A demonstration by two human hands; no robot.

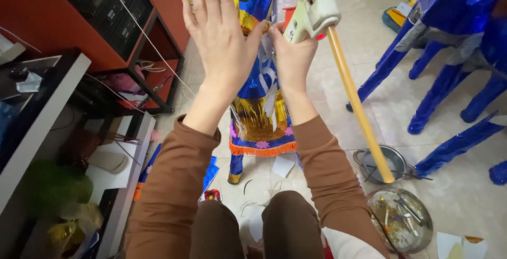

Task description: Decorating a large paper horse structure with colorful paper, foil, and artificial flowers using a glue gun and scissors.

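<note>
- The figure [260,106], a standing paper effigy wrapped in blue and gold foil, rises from the floor [465,195] right in front of the person's knees; it already carries gold fringe at the waist, an orange-fringed hem with small pink flowers, and white trim on its front.
- Judging by that, the dressing looks well along. What seems left is the piece now being fixed at chest height (too hidden by the hands to tell what it is).
- Paper scraps lie on the floor around the figure's foot.
- The left hand [222,37] is raised, palm flat against the figure's upper front, fingers straight and spread, thumb tip touching a small gold bit. It holds nothing; it presses.
- The right hand [293,53] is closed around the grip of a glue gun [316,5], which points up and away, its body above the knuckles; the thumb meets the left thumb at the same gold bit.
- Both forearms, in brown sleeves, reach forward and up, wrists close together.
- A yellow stick [359,106] leans across from behind the gun down to a metal pot [383,161]; a glue-smeared round tray [401,219] sits beside it.
- Blue foil-wrapped legs [438,79] stand at the right, well apart from the hands.
</note>
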